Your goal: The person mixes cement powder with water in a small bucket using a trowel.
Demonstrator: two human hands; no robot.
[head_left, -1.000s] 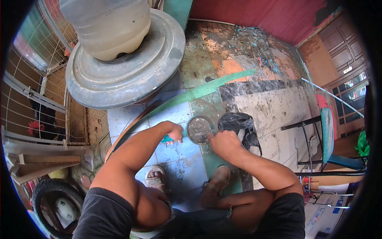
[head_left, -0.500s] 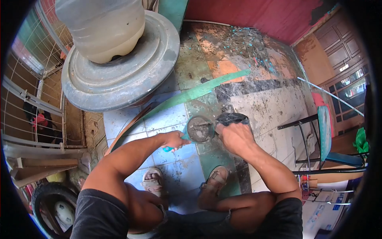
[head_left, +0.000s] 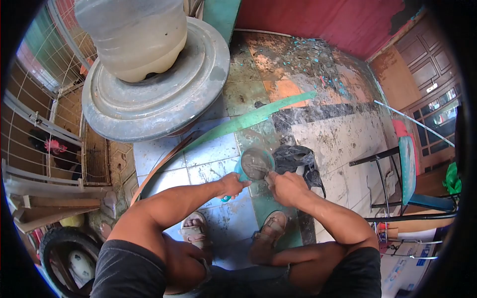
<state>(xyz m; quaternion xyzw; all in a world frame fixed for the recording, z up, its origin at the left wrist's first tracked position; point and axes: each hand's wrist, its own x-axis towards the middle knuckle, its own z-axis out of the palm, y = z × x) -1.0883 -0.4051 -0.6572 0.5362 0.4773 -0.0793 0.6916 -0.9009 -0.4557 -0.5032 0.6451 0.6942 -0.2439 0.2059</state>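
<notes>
A teal dipper (head_left: 242,166) holds wet grey mortar (head_left: 257,164). My left hand (head_left: 231,186) is closed around its handle (head_left: 226,198), just left of the cup. At the cup's right rim my right hand (head_left: 287,187) is closed on a thin grey stirring tool (head_left: 269,178), whose end reaches toward the mortar. Its exact kind is hidden by my fingers and the mix. A crumpled black plastic bag (head_left: 298,161) lies on the tiles right behind my right hand.
A long green strip (head_left: 238,121) curves across the dirty floor. At the upper left, a large jug (head_left: 139,44) stands on a round grey lid (head_left: 198,94). A chair (head_left: 406,171) is at right, a wire cage (head_left: 39,134) at left, rubble (head_left: 318,64) along the red wall.
The dipper sits slightly lower and farther right in view, both hands moving with it. The right hand has dropped lower, uncovering more of the black bag. The mortar's surface looks smoother.
</notes>
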